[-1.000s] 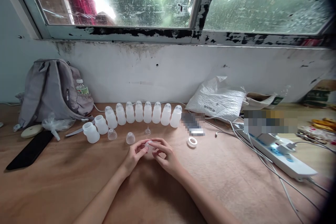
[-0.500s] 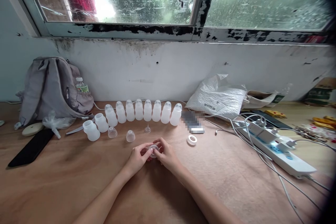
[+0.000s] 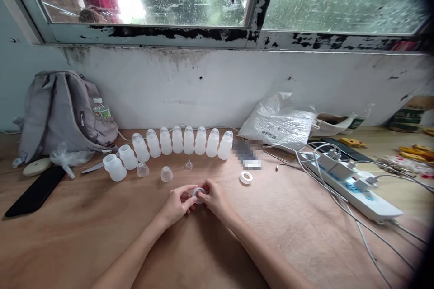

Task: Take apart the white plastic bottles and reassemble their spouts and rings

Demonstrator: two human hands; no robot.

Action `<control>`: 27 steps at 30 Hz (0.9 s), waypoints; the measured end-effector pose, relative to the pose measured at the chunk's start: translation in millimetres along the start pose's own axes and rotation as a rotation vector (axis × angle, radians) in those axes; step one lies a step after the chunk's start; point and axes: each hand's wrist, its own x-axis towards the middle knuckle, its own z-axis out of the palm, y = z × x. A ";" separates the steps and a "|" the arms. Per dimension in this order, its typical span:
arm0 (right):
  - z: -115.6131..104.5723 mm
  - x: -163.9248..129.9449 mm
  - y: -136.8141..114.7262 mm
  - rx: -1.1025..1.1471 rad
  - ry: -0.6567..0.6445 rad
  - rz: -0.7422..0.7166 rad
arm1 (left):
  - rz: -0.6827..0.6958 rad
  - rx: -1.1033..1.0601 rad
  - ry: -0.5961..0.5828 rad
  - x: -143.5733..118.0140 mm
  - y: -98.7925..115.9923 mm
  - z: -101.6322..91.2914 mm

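Head view: the person's left hand (image 3: 178, 202) and right hand (image 3: 214, 197) meet above the wooden table (image 3: 98, 235), both pinching one small, pale round piece (image 3: 194, 191) between thumbs and fingers, which partly hide it. Just beyond the hands stands a clear nipple (image 3: 189, 165), with two clear caps (image 3: 166, 174) to its left and a white ring (image 3: 246, 183) to its right. Farther back, eight capped bottles (image 3: 189, 143) curve in a row, two uncapped bottles (image 3: 115, 169) at its left end.
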 end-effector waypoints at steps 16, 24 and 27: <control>-4.8 2.8 -1.1 -0.257 0.075 -0.106 | -0.085 -0.091 0.054 0.4 -1.8 12.5; -5.3 2.5 -0.7 -0.195 0.084 -0.179 | -0.006 -0.005 0.044 -1.0 1.4 8.7; -5.1 1.7 -3.6 -0.095 0.069 -0.201 | 0.085 0.050 0.075 -2.1 6.0 6.4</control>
